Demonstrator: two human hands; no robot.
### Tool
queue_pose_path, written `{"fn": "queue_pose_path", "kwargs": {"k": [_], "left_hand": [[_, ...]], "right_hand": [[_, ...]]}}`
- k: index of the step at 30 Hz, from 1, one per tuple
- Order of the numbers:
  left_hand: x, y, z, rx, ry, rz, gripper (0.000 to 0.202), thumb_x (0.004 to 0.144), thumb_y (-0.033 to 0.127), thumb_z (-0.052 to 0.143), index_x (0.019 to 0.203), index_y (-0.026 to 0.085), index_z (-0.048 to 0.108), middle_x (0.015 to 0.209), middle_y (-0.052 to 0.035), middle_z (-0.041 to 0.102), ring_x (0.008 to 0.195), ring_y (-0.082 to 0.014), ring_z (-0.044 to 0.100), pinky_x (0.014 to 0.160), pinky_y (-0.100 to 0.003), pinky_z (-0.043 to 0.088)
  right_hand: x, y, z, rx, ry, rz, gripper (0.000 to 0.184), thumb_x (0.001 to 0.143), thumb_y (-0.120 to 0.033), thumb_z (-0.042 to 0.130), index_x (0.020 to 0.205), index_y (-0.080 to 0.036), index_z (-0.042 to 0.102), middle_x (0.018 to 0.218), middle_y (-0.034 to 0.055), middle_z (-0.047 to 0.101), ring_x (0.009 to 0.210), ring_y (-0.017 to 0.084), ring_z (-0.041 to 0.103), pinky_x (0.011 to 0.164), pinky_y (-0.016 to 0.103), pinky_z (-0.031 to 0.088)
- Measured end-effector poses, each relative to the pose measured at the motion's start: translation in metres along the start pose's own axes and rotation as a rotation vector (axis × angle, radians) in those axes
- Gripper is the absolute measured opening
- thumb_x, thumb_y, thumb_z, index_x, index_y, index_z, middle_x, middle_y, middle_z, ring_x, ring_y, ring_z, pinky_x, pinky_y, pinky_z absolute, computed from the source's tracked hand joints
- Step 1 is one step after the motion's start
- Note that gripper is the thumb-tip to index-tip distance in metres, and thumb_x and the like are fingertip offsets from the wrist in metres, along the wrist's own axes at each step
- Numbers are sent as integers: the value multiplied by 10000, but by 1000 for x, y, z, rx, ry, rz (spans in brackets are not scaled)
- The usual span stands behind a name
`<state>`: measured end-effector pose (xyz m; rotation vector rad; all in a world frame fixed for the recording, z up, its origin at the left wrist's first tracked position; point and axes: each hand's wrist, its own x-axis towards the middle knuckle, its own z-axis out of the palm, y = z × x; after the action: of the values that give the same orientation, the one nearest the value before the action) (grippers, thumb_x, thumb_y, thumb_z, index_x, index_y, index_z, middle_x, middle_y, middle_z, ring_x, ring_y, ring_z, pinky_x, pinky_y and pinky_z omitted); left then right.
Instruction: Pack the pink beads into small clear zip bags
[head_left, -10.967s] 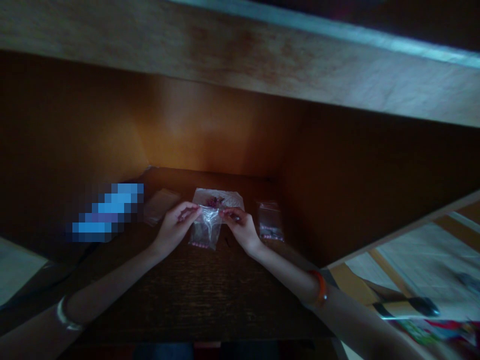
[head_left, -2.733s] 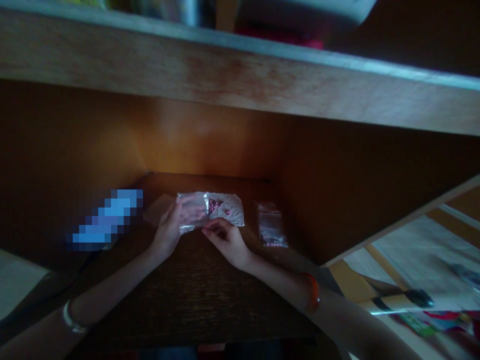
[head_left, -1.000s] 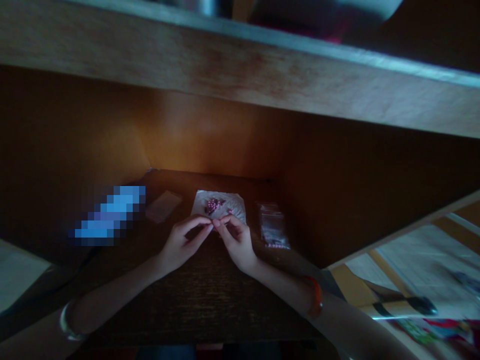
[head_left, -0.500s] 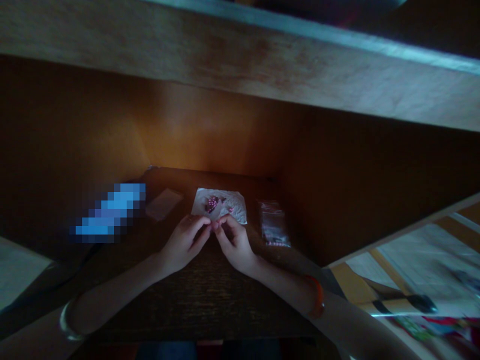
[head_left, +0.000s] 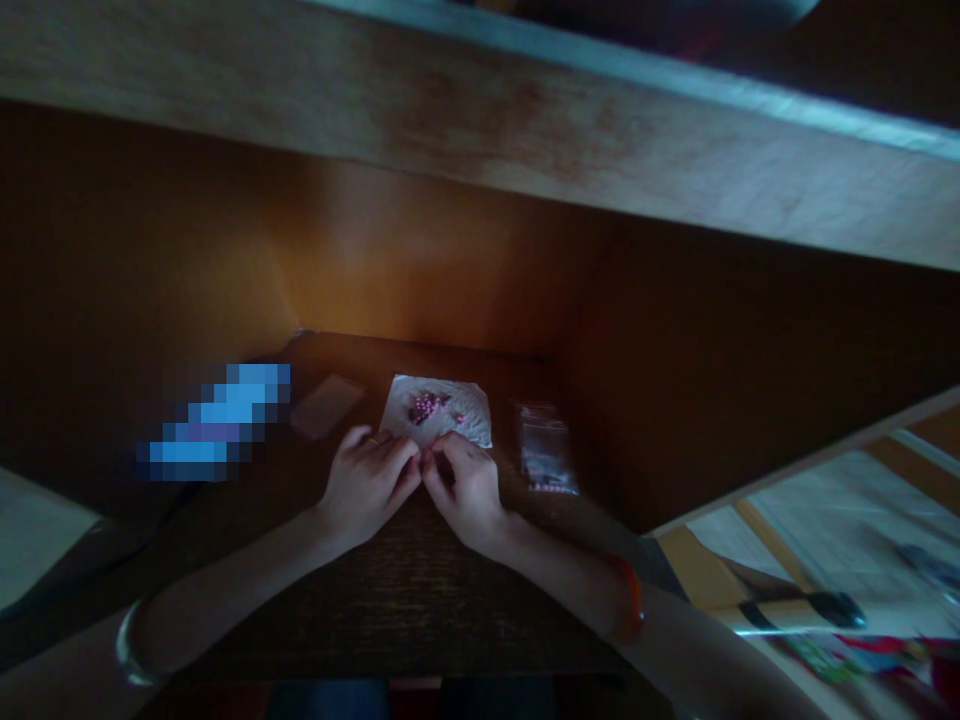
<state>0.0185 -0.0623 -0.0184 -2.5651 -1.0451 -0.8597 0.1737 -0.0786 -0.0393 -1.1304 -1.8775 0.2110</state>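
Note:
My left hand [head_left: 369,484] and my right hand [head_left: 463,488] meet fingertip to fingertip on the dark wooden desk [head_left: 390,590], both pinched closed. Whatever sits between the fingertips is too small and dim to name. Just beyond them lies a white sheet [head_left: 450,412] with a small heap of pink beads [head_left: 423,406] on it. A ring shows on my left hand, a silver bangle on the left wrist and an orange bangle on the right wrist.
A clear zip bag [head_left: 546,448] with pink beads at its bottom lies right of the sheet. A flat pale packet [head_left: 327,405] lies to its left, beside a blurred blue object [head_left: 217,424]. A shelf board [head_left: 480,120] overhangs. A dark-tipped tool [head_left: 802,612] lies lower right.
The clear bag I held over the sheet earlier is gone from my hands. In the last second both hands have curled tighter and dropped slightly toward the desk, fingertips still together.

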Motion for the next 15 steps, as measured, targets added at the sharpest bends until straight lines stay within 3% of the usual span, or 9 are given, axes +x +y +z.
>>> {"fn": "queue_pose_path", "kwargs": {"k": [10,15], "left_hand": [[0,-1,0,-1,43,-85,162,831,162,425,692,190,502,620,2,605,586,-173,560,691,-356,343],[0,-8,-2,-56,112,-68,132,826,160,468,706,192,512,636,11,621,604,-168,579,694,-343,350]], "right_hand": [[-1,-1,-1,-107,-10,-58,96,837,-168,445,776,-191,516,738,47,607,696,182,557,663,324,415],[-1,1,-1,-85,49,6,63,833,-209,503,777,-205,530,702,23,607,660,161,559,645,302,411]]}}
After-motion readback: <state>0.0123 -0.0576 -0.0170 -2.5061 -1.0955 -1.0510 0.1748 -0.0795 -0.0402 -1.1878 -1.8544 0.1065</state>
